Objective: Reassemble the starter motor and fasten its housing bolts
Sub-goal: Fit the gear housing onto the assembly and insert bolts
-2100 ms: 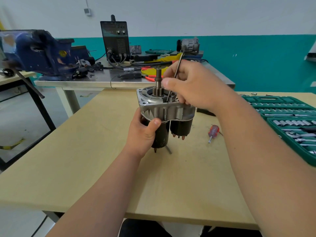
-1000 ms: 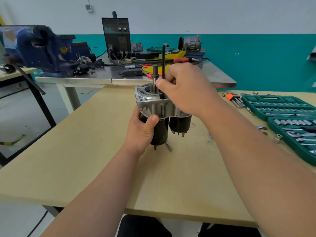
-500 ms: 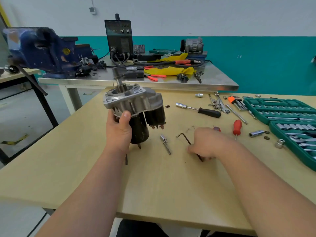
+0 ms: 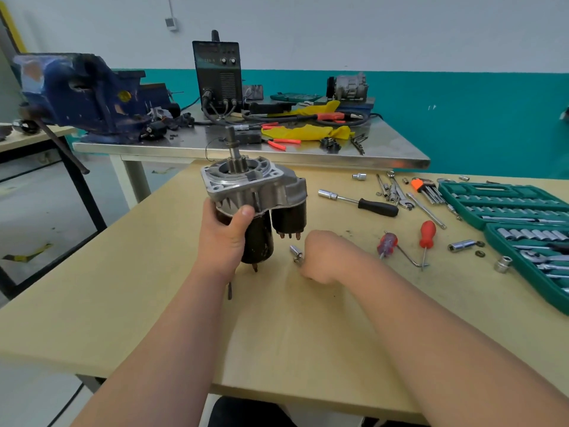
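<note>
Starter motor (image 4: 255, 198) sits upright at the centre of the frame, lifted just off the wooden table (image 4: 123, 303). Its silver cast housing is on top, with the shaft poking up from the middle. The black body and the smaller black solenoid hang below, terminal studs pointing down. The left hand (image 4: 226, 238) grasps the black body just under the housing, thumb pressed across the front.

Half a second ago the right hand (image 4: 323, 254) lay on the hex key (image 4: 409, 255) in the middle of the table. Now the key lies free further right, beside two red screwdrivers (image 4: 426, 234). The right hand has moved left to the bolt (image 4: 296, 253) lying just below the solenoid, and its curled fingers close on the bolt's near end. The motor has barely shifted.

A black-handled nut driver (image 4: 358, 202), loose sockets and a bundle of keys are scattered at centre right. Open green socket cases (image 4: 505, 204) fill the right edge. On the steel bench behind stand a blue vise (image 4: 83, 90) at upper left and a black welder (image 4: 217, 75) at top centre. The right wrist hides the table just behind the bolt.
</note>
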The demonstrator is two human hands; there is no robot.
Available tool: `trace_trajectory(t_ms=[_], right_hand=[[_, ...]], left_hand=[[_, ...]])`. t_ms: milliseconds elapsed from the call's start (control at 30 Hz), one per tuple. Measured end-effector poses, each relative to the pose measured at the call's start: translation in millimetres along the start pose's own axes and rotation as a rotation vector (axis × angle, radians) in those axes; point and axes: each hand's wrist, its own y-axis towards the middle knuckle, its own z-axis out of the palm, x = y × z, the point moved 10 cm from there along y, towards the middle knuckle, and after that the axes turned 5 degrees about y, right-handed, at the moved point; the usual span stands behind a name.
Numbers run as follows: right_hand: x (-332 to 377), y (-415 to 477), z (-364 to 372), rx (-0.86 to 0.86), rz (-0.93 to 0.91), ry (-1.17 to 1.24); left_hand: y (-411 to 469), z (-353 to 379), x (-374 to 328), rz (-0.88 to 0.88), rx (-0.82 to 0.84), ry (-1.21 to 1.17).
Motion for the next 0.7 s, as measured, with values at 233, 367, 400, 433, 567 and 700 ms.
trace_trajectory(t_ms=[233, 367, 400, 433, 567, 700], right_hand=[[-50, -26, -47, -0.215, 0.059, 0.948], [-39, -48, -77, -0.318, -0.207, 1.775], [-29, -51, -87, -0.321, -0.3, 1.774], [-18, -54, -96, -0.319, -0.376, 1.739], [4, -65, -137, -0.629, -0.438, 1.329], [10, -69, -135, -0.812, -0.357, 1.385]], left_hand=[[-8, 14, -3, -0.046, 0.073, 0.052], [-14, 15, -14, -0.031, 0.025, 0.035], [-17, 15, -16, -0.026, 0.001, 0.028], [-21, 14, -18, -0.023, -0.029, 0.02], [-44, 21, -23, -0.05, -0.137, -0.007], [-68, 36, -27, -0.017, -0.089, -0.022]])
